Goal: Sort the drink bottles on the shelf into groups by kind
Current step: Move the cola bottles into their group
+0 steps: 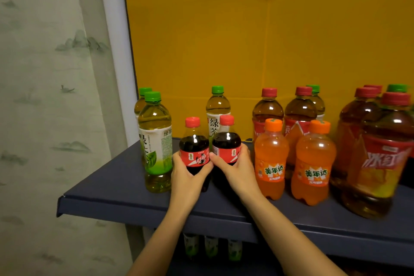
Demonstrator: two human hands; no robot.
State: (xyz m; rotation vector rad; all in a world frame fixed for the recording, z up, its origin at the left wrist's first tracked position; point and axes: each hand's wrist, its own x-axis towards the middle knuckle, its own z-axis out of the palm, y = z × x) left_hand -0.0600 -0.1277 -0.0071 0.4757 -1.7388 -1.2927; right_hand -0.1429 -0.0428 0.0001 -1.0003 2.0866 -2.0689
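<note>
Two small cola bottles with red caps stand side by side on the dark blue shelf (pixel 107 195). My left hand (pixel 187 177) grips the left cola bottle (pixel 194 145) and my right hand (pixel 239 168) grips the right cola bottle (pixel 226 141). Left of them are two green tea bottles (pixel 155 139), with a third green tea bottle (pixel 217 107) behind the colas. To the right stand two orange soda bottles (pixel 313 163), and behind those are iced red tea bottles (pixel 267 110). Bigger iced red tea bottles (pixel 378 159) fill the right end.
A yellow back panel (pixel 257 40) closes the shelf behind the bottles. A white post and a printed curtain (pixel 44 96) lie to the left. Green-labelled bottles (pixel 211 247) show on a lower shelf beneath my arms.
</note>
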